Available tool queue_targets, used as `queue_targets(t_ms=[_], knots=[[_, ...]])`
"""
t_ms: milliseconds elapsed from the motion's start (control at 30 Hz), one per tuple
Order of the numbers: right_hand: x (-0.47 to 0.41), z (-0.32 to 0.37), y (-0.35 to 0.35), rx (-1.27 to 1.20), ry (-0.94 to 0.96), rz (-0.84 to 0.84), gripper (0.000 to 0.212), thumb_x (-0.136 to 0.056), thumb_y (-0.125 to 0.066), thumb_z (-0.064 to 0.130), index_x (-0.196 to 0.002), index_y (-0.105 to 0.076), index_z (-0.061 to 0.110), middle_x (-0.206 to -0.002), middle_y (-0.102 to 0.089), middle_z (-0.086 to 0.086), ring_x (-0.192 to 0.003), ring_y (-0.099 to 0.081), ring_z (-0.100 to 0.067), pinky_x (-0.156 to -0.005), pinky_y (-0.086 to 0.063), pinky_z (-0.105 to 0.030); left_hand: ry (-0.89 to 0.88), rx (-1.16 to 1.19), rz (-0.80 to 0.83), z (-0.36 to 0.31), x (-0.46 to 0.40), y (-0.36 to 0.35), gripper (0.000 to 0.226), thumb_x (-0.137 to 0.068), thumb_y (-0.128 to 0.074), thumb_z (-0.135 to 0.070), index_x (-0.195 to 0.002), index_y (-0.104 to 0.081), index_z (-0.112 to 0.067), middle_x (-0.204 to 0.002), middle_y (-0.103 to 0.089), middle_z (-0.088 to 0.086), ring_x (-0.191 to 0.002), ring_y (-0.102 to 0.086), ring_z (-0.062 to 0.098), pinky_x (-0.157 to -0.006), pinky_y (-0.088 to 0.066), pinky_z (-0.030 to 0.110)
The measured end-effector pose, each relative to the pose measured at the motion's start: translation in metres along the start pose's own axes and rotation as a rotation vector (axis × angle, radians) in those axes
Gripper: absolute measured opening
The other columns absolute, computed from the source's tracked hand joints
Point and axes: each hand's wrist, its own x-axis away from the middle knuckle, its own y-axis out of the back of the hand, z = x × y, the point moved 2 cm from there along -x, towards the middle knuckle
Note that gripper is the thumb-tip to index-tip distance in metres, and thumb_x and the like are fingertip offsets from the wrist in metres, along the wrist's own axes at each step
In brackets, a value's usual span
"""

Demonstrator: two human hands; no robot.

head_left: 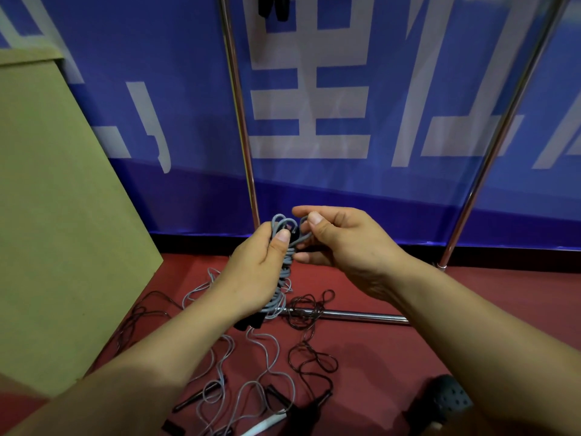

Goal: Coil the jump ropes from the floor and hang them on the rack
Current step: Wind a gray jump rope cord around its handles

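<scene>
The left hand (261,265) wraps its fingers and thumb round the middle of a grey coil (279,278), holding the bundle upright so the wound turns cannot slip loose. The black handles (248,324) hang out below the heel of that hand. Above the left thumb the coil's top loops (283,223) stand free, and the right hand (342,243) pinches one of them between thumb and forefinger, its other fingers loosely curled underneath. This looks like tucking or opening a loop so the bundle can be hung.

The rack (240,121) stands just beyond the fingertips: one chrome upright rises right behind the loops, a second upright (490,152) leans well off past the right hand, and a base bar (355,316) lies on the floor below the right wrist. Something dark (272,7) hangs at the top edge, too cropped to identify.

Room to lift is open straight above the fingers, between the two uprights. A cardboard panel (59,199) closes off the side beyond the left forearm. Below both forearms loose ropes (261,372), grey and dark, sprawl on the red floor (393,357), still uncoiled and likely to snag a foot.
</scene>
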Motion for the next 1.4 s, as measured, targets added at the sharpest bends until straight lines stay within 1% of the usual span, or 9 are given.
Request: queue_targets(t_ms=[200, 333, 400, 500, 633, 833, 1000, 1233, 1400], knots=[[-0.001, -0.003, 0.004, -0.066, -0.054, -0.082, 0.025, -0.1, -0.05, 0.003, -0.122, -0.063, 0.005, -0.09, -0.064, -0.007, -0.077, -0.067, -0.015, -0.074, -0.061, -0.027, -0.026, -0.082, -0.026, -0.002, 0.0, -0.002, 0.024, -0.105, -0.04, -0.034, -0.106, -0.058, -0.018, -0.078, -0.058, -0.008, -0.069, -0.052, 0.0, -0.067, -0.041, 0.02], [-0.004, 0.0, 0.007, -0.202, -0.082, -0.125, 0.019, -0.097, -0.055, 0.005, -0.112, -0.067, 0.005, -0.086, -0.067, -0.008, -0.071, -0.069, -0.014, -0.07, -0.061, -0.025, 0.017, 0.021, -0.061, -0.003, -0.003, 0.001, 0.032, -0.104, -0.039, -0.042, -0.111, -0.06, -0.018, -0.097, -0.068, 0.01, -0.09, -0.062, 0.02, -0.082, -0.048, 0.034], [-0.005, 0.0, 0.008, -0.148, -0.065, -0.123, 0.019, -0.097, -0.056, 0.005, -0.11, -0.069, 0.005, -0.084, -0.066, -0.007, -0.068, -0.065, -0.011, -0.066, -0.059, -0.023, 0.084, 0.151, -0.032, -0.004, -0.004, 0.001, 0.039, -0.102, -0.04, -0.045, -0.105, -0.061, -0.013, -0.096, -0.067, 0.021, -0.083, -0.063, 0.031, -0.081, -0.052, 0.047], [-0.005, 0.001, 0.007, -0.045, -0.023, -0.097, 0.023, -0.096, -0.056, 0.001, -0.113, -0.068, 0.011, -0.08, -0.067, -0.002, -0.068, -0.061, -0.01, -0.062, -0.053, -0.021, 0.255, 0.56, 0.024, -0.007, -0.001, 0.002, 0.031, -0.106, -0.041, -0.031, -0.101, -0.06, -0.006, -0.078, -0.063, 0.018, -0.059, -0.059, 0.024, -0.055, -0.05, 0.033], [-0.006, 0.003, 0.006, 0.006, 0.022, -0.078, 0.022, -0.094, -0.059, 0.0, -0.109, -0.063, 0.015, -0.078, -0.072, 0.002, -0.074, -0.067, -0.01, -0.064, -0.053, -0.02, 0.285, 0.784, 0.077, -0.013, 0.001, 0.002, 0.027, -0.105, -0.039, -0.026, -0.103, -0.058, -0.007, -0.079, -0.061, 0.018, -0.057, -0.055, 0.027, -0.055, -0.046, 0.031], [-0.003, 0.006, 0.004, 0.021, 0.054, -0.07, 0.015, -0.092, -0.06, -0.002, -0.092, -0.07, 0.009, -0.074, -0.07, -0.003, -0.065, -0.064, -0.009, -0.061, -0.054, -0.018, 0.272, 0.686, 0.11, -0.014, 0.002, 0.002, 0.025, -0.106, -0.038, -0.028, -0.093, -0.053, -0.014, -0.079, -0.064, 0.016, -0.057, -0.06, 0.028, -0.056, -0.047, 0.032], [-0.001, 0.003, 0.004, -0.012, 0.035, -0.045, 0.016, -0.094, -0.057, -0.002, -0.1, -0.071, 0.001, -0.074, -0.068, -0.008, -0.062, -0.063, -0.01, -0.062, -0.056, -0.019, 0.236, 0.546, 0.14, -0.012, 0.004, 0.002, 0.026, -0.107, -0.036, -0.028, -0.108, -0.061, -0.019, -0.074, -0.067, 0.002, -0.06, -0.063, 0.022, -0.055, -0.05, 0.031], [0.0, 0.005, 0.005, -0.058, -0.01, 0.028, 0.021, -0.095, -0.053, -0.005, -0.101, -0.07, 0.007, -0.08, -0.072, -0.006, -0.07, -0.066, -0.012, -0.065, -0.057, -0.02, 0.223, 0.506, 0.142, -0.008, 0.003, 0.006, 0.033, -0.108, -0.034, -0.025, -0.103, -0.066, -0.02, -0.073, -0.061, 0.012, -0.057, -0.059, 0.025, -0.055, -0.049, 0.03], [0.001, 0.003, 0.0, -0.048, -0.001, -0.016, 0.012, -0.093, -0.06, 0.002, -0.087, -0.07, 0.005, -0.076, -0.069, -0.007, -0.062, -0.063, -0.011, -0.059, -0.055, -0.019, 0.185, 0.369, 0.147, -0.002, 0.005, 0.001, 0.029, -0.107, -0.037, -0.029, -0.095, -0.063, -0.025, -0.072, -0.061, 0.008, -0.06, -0.062, 0.023, -0.058, -0.051, 0.035]])
